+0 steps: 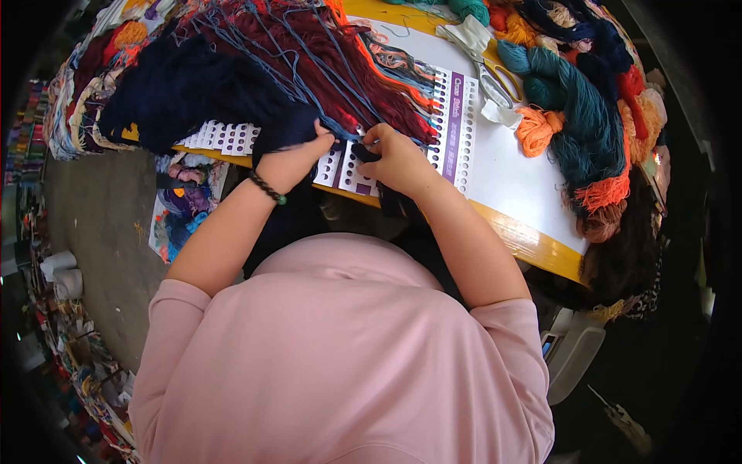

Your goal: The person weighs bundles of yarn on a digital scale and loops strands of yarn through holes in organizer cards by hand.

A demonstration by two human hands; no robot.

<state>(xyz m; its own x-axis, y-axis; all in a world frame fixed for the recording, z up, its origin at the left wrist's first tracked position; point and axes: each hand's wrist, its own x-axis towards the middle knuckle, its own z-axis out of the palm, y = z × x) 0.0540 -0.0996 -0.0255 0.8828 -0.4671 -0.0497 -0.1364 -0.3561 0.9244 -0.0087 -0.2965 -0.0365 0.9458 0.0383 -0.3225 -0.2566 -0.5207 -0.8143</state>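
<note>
White thread cards (467,131) with rows of punched holes and purple printed strips lie along the table's near edge. Maroon threads (309,58), with blue strands (290,54) across them, fan away from the cards. My left hand (294,160) is closed around dark navy thread near the card holes; a large navy bundle (193,93) spreads to its left. Just to the right, my right hand (403,164) has thumb and fingers bent over a card, with a dark navy tuft (363,153) at the fingertips. The exact pinch points are partly hidden.
Scissors (495,81) lie on white paper at the back right. An orange skein (539,130), a teal skein (580,127) and other coloured yarns pile up on the right. The yellow table edge (525,236) runs before my body. More yarn lies below left.
</note>
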